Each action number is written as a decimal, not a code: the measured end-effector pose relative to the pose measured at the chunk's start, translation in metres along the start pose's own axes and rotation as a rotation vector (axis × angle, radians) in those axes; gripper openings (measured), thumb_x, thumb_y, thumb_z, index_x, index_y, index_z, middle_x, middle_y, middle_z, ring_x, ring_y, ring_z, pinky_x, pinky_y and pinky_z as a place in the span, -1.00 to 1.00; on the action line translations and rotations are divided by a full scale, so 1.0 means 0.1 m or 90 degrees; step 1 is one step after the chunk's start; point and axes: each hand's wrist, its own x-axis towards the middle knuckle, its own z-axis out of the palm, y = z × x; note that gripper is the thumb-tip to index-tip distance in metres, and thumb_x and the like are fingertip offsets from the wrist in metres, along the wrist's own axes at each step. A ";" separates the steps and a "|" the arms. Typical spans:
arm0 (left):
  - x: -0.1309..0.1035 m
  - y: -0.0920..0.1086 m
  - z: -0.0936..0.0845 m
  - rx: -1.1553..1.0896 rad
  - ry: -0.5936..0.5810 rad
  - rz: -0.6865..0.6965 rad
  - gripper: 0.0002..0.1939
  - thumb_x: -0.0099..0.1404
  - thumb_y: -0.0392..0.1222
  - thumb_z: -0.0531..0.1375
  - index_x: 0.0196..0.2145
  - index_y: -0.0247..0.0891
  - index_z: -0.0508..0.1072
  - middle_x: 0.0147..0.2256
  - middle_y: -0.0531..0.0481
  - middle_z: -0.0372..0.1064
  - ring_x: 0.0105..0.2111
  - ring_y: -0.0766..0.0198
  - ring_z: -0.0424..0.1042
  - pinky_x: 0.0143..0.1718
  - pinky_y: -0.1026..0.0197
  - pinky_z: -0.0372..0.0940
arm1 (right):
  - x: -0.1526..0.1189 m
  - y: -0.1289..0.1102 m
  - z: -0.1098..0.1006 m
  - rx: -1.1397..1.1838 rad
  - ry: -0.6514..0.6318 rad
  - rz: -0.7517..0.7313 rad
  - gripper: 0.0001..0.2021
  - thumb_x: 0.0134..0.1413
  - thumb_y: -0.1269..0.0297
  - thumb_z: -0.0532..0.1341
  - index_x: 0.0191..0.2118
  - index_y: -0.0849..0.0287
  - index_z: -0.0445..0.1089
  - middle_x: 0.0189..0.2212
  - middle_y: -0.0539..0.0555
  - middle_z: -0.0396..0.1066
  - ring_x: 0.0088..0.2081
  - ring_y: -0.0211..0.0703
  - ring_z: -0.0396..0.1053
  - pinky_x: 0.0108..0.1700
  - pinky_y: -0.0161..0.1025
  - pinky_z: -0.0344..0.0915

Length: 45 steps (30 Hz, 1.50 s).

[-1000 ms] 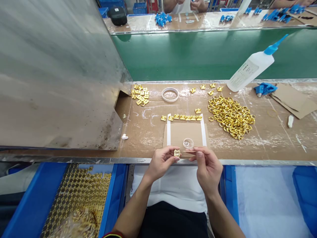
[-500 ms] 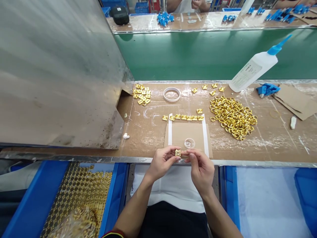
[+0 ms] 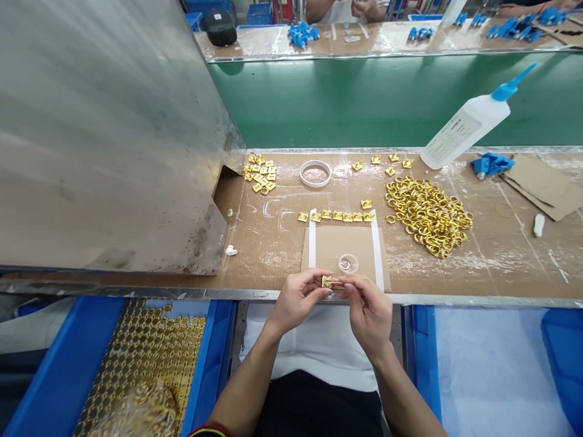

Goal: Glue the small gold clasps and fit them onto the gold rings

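Observation:
Between thumb and fingers, my left hand [image 3: 301, 298] pinches a small gold piece [image 3: 327, 281] above the table's front edge. A thin reddish stick [image 3: 337, 283] is gripped in my right hand [image 3: 371, 309], its tip touching the gold piece. Just beyond the fingers, a small round clear dish [image 3: 348, 263] rests on a cardboard pad [image 3: 334, 243] with white tape strips at both sides. Along the pad's far edge runs a row of square gold pieces [image 3: 337, 215]. A heap of gold rings [image 3: 430, 212] lies to the right.
A large metal panel [image 3: 109, 145] stands at the left. A tape roll [image 3: 315, 173], a white bottle [image 3: 464, 130] and a blue clamp [image 3: 492, 164] stand farther back. Blue trays flank my lap. Across the green belt [image 3: 364, 100], a person's hands [image 3: 364, 8] show.
My right hand has shifted very slightly left and its fingers have changed angle a little on the stick. The gold piece stays in my left hand.

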 end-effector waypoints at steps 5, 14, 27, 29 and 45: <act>0.00 0.01 0.00 0.003 0.004 0.002 -0.62 0.27 -0.04 0.36 -0.06 -0.37 0.55 -0.27 -0.16 0.61 -0.31 0.18 0.59 -0.27 0.25 0.49 | 0.02 -0.01 0.00 -0.016 -0.007 -0.011 -0.81 0.38 0.47 0.13 -0.14 0.09 0.47 -0.31 0.04 0.56 -0.41 -0.19 0.55 -0.40 -0.31 0.49; 0.00 0.01 0.01 -0.001 0.000 0.006 -0.61 0.28 -0.03 0.36 -0.07 -0.37 0.54 -0.26 -0.17 0.61 -0.30 0.18 0.60 -0.25 0.24 0.50 | 0.03 -0.03 0.00 -0.017 0.005 -0.042 -0.80 0.35 0.51 0.15 -0.14 0.09 0.47 -0.31 0.03 0.57 -0.46 -0.24 0.53 -0.39 -0.34 0.49; 0.00 0.04 0.00 -0.002 -0.004 0.004 -0.65 0.28 -0.09 0.35 -0.06 -0.36 0.54 -0.25 -0.16 0.62 -0.27 0.18 0.60 -0.23 0.24 0.51 | 0.04 -0.02 -0.02 -0.015 -0.014 -0.048 -0.82 0.40 0.44 0.13 -0.14 0.09 0.47 -0.30 0.06 0.58 -0.43 -0.19 0.55 -0.40 -0.30 0.51; 0.00 0.03 0.00 -0.001 -0.003 0.005 -0.65 0.28 -0.08 0.35 -0.06 -0.36 0.54 -0.25 -0.17 0.62 -0.28 0.18 0.60 -0.24 0.24 0.50 | 0.03 -0.02 -0.03 -0.017 -0.015 -0.038 -0.82 0.41 0.43 0.13 -0.15 0.09 0.47 -0.31 0.05 0.58 -0.46 -0.20 0.54 -0.40 -0.30 0.52; -0.01 0.02 0.00 0.012 0.000 -0.003 -0.60 0.28 -0.01 0.34 -0.05 -0.35 0.54 -0.25 -0.18 0.61 -0.28 0.15 0.60 -0.23 0.21 0.50 | -0.03 0.01 0.00 -0.003 0.013 0.013 -0.84 0.41 0.29 0.17 -0.14 0.10 0.53 -0.29 0.08 0.65 -0.47 -0.16 0.59 -0.42 -0.31 0.58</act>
